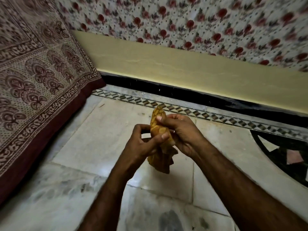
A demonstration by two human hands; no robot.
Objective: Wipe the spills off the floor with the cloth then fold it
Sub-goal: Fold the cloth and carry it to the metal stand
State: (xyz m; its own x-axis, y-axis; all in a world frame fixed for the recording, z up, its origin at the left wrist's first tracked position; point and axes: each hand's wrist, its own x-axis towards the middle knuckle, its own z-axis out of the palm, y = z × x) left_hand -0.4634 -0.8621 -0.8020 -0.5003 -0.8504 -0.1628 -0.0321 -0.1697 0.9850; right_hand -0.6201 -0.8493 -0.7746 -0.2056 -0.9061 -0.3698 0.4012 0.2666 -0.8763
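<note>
At the left a printed bedspread [38,77] in cream and maroon hung over a bed edge down to a dark red border just above the floor [83,164], which was pale marble in large slabs with grey veining and a glossy patch of reflected light near the middle. Along the far side ran a band of black-and-brown inlay [183,109], then a black skirting [166,90], a plain yellow wall strip [166,64], and above it a floral fabric [183,19] with red blossoms. At the right edge a dark circular inlay [286,155] with pale and pink pieces was set into the marble. 2 bare forearms reached in from the bottom and met above the floor. The left hand [141,144] was turned palm inward, its thumb pressed across the middle of the yellow patterned cloth [160,139] and its fingers curled narrowly behind it. The right hand [181,132] closed round the upper part, thumb on the front face, fingers wrapped tight. The cloth was bunched into an upright roll held clear of the floor, its lower end hanging loose below both hands.
</note>
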